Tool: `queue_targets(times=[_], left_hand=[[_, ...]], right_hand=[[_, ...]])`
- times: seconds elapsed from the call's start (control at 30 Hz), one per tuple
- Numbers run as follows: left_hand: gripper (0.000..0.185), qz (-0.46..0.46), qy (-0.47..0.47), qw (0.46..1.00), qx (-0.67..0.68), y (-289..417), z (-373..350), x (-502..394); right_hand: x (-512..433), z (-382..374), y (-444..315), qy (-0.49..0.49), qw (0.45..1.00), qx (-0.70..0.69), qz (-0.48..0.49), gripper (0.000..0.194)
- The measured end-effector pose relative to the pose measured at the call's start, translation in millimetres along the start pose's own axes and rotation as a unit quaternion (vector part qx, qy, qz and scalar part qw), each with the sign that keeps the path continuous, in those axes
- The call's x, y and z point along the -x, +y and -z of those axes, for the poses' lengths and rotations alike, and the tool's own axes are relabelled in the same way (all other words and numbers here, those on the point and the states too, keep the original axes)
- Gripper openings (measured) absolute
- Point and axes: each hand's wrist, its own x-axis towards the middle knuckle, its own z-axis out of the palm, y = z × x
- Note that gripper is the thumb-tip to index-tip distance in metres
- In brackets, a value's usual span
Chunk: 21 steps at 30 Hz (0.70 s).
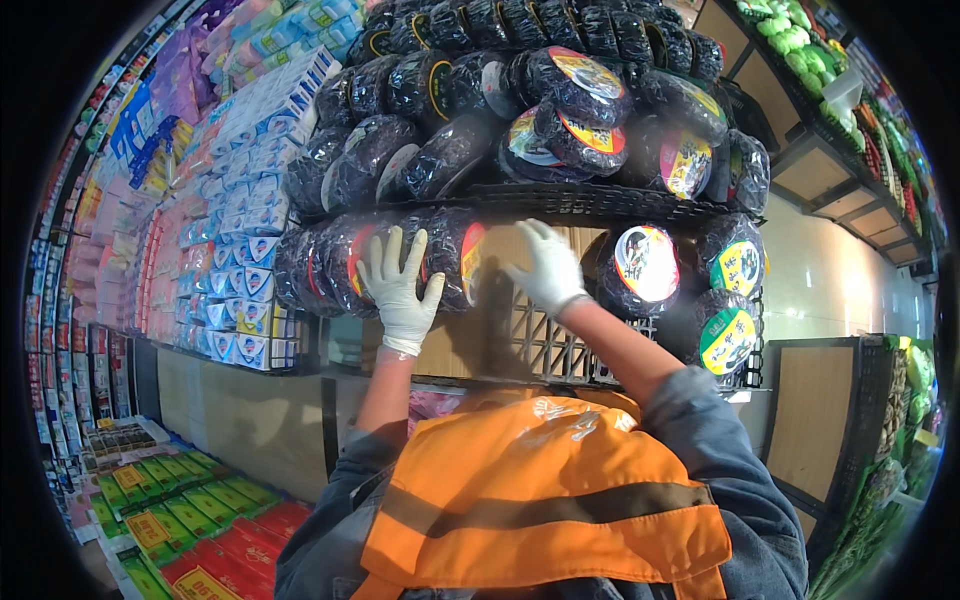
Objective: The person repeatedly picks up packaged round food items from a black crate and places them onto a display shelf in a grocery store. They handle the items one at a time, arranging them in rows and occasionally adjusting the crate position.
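Note:
My left hand (400, 289), in a white glove, lies with fingers spread on a row of plastic-wrapped round dark packages (450, 266), probably dried seaweed, standing on edge. My right hand (546, 266), also gloved and slightly blurred, is over the tan board and black crate to the right of that row, its fingers apart and nothing in them. Just right of it is a dark package with a round red-rimmed label (646, 270). Two more with yellow and green labels (727, 341) stand at the crate's right end. Behind, more such packages (450, 157) fill the upper tiers.
A black plastic crate edge (570, 199) runs behind my hands. Stacked boxed soaps (251, 300) adjoin on the left. Green and red packs (187, 510) lie at lower left. Vegetable stands (817, 150) are on the right, beyond a shiny floor (832, 277).

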Motion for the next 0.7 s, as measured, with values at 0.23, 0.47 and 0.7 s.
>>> queue_targets(times=[0.23,0.47,0.7], left_hand=[[0.068,0.006,0.019,1.000,0.011,3,-5,-1],[0.064,0.006,0.012,1.000,-0.001,3,-3,2],[0.057,0.002,0.022,1.000,0.000,9,-2,3]], right_hand=[[68,76,98,-0.169,0.892,0.417,-0.042,0.069],[39,111,52,-0.039,0.986,0.151,-0.062,0.032],[1,48,-62,-0.101,0.990,-0.050,-0.088,0.045]])
